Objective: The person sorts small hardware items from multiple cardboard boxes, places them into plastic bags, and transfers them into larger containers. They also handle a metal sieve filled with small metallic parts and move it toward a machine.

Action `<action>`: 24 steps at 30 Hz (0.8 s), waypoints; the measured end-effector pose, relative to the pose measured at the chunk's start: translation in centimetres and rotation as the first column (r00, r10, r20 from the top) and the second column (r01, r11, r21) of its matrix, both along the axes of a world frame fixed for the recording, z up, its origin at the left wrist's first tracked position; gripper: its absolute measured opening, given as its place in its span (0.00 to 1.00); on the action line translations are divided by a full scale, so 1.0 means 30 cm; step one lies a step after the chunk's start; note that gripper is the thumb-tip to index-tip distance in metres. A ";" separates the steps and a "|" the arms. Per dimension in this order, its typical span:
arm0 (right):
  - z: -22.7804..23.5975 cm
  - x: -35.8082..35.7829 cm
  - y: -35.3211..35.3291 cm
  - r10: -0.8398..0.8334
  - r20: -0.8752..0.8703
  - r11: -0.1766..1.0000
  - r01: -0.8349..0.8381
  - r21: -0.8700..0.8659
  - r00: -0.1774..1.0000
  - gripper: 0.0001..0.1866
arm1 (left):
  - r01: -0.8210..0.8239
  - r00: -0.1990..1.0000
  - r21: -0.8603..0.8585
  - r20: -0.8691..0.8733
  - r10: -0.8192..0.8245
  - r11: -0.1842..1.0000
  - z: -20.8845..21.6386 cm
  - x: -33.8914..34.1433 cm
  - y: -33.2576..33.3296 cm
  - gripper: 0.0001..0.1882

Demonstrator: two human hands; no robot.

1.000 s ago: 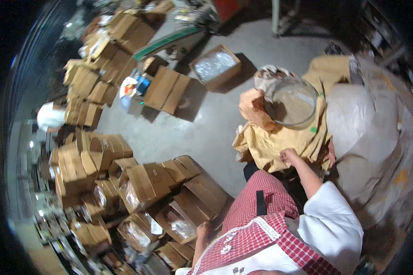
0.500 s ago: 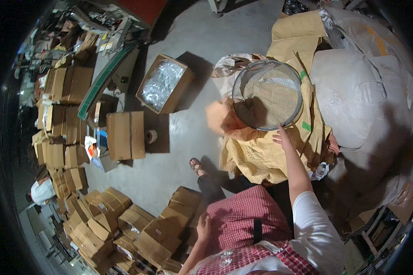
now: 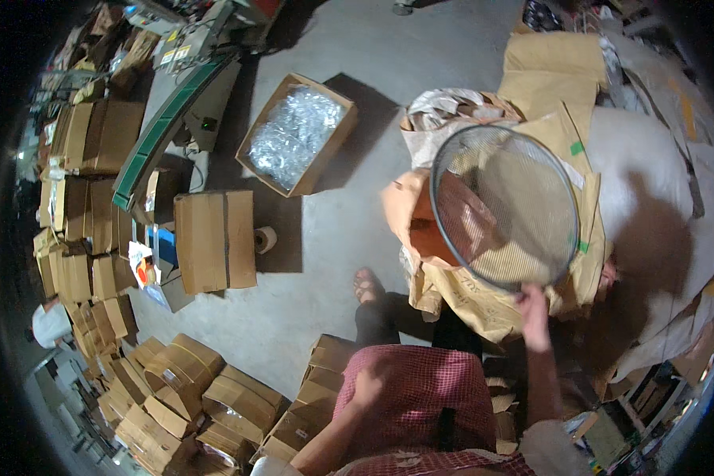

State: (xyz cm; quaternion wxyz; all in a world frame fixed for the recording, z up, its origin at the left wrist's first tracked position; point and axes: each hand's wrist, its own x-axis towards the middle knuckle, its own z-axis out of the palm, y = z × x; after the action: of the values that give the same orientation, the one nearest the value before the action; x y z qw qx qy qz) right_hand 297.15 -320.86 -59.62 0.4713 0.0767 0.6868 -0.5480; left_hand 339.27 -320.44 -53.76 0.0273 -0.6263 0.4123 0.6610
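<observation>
In the head view, my right hand (image 3: 535,317) grips the near rim of a large round mesh sieve (image 3: 531,210), its fingers closed on the edge. The sieve is tilted over brown paper sacks and has nothing in its mesh that I can make out. Below its left side gapes an open orange-tinted sack (image 3: 411,218). A crumpled yellow-brown paper sack (image 3: 472,305) lies under the near rim. My left hand (image 3: 369,386) is in front of the red checked apron (image 3: 436,381), away from the sieve; its fingers are blurred.
A carton of clear plastic pieces (image 3: 297,135) stands on the floor to the left. Nearby are a closed carton (image 3: 214,242), a tape roll (image 3: 266,239) and a green conveyor belt (image 3: 170,131). Stacked cartons (image 3: 186,365) fill the lower left. Big white sacks (image 3: 639,166) bulge at right.
My right hand has closed on the sieve's rim, where its fingers were stretched before. The sieve has come up, nearer and to the right, and tilted. My left hand has moved slightly right.
</observation>
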 end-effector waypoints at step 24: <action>-0.124 0.292 -0.192 0.724 -0.370 0.681 -0.690 0.245 0.582 0.13 | -0.954 0.285 -0.057 0.146 0.947 0.296 -0.660 0.475 -0.093 0.06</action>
State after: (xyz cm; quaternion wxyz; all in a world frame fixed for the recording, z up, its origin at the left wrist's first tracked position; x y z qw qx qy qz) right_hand 305.91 -326.63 -63.34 0.4793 -0.3108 0.7674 -0.2912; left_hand 353.52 -323.24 -73.56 -0.3261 -0.7960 -0.0568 0.5069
